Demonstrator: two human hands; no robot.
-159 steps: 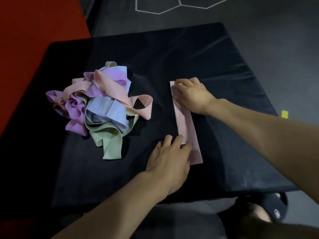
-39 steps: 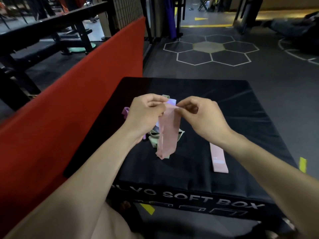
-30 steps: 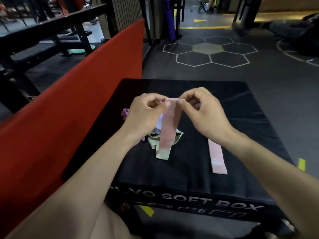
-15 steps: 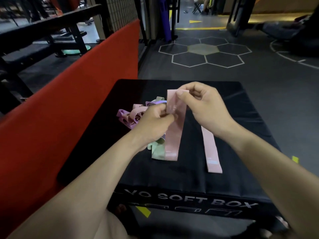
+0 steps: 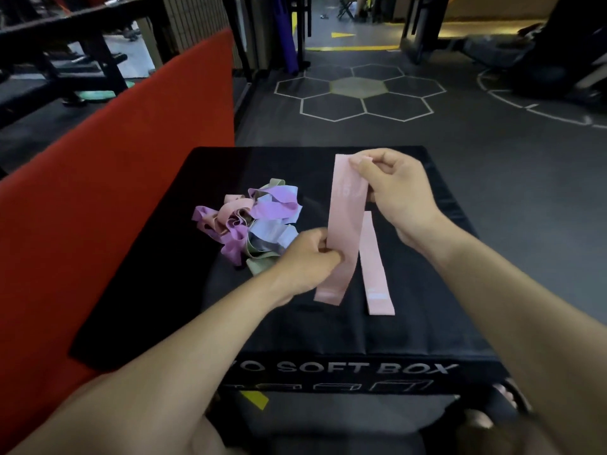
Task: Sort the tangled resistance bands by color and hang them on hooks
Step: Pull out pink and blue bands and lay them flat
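A pink band (image 5: 345, 221) hangs stretched flat above the black soft box (image 5: 328, 336). My right hand (image 5: 394, 195) pinches its top end and my left hand (image 5: 305, 261) pinches its left edge lower down. A second pink band (image 5: 374, 274) lies flat on the box just to the right, partly behind the held one. The tangled pile of bands (image 5: 249, 228), purple, pink, blue and green, sits on the box to the left of my left hand. No hooks are in view.
A red padded surface (image 5: 108, 178) runs along the box's left side. Dark gym floor with hexagon markings (image 5: 358, 93) lies beyond. Black racks and frames (image 5: 75, 54) stand at the far left and back. A sandalled foot (image 5: 505, 399) shows at the box's lower right.
The held pink band has shifted right, clear of the pile and beside the flat band. My left hand slid down from the band's top to its lower edge; my right hand kept the top.
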